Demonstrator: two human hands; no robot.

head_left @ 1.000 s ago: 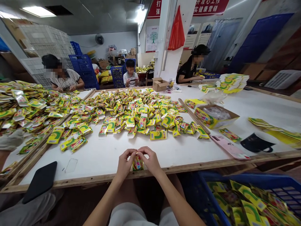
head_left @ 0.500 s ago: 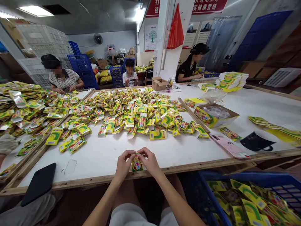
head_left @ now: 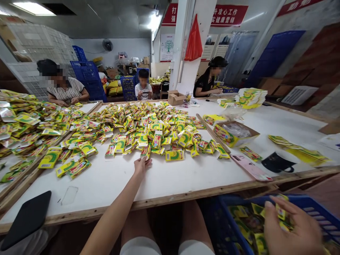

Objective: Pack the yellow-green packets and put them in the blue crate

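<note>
My left hand [head_left: 141, 165] is stretched forward over the white table [head_left: 170, 177], fingers out and open. Its fingertips touch the near edge of a big pile of yellow-green packets [head_left: 148, 127], at one packet [head_left: 145, 151]. My right hand [head_left: 290, 226] hovers low at the right over a blue crate [head_left: 225, 216] that holds several of the same packets. Its fingers are spread, and a packet [head_left: 280, 211] lies just beyond the fingertips; I cannot tell whether they touch it.
A black phone [head_left: 25, 219] and a clear film piece [head_left: 69, 194] lie near left. A pink phone [head_left: 251, 167], black mask [head_left: 277, 163] and cardboard box [head_left: 235, 132] sit right. Another heap [head_left: 29, 124] covers the left table. Three people sit at the far side.
Both hands were pinched on one packet at the table's near edge. Now they have parted: the left reached forward to the pile, the right swung down to the blue crate. The view shifted right.
</note>
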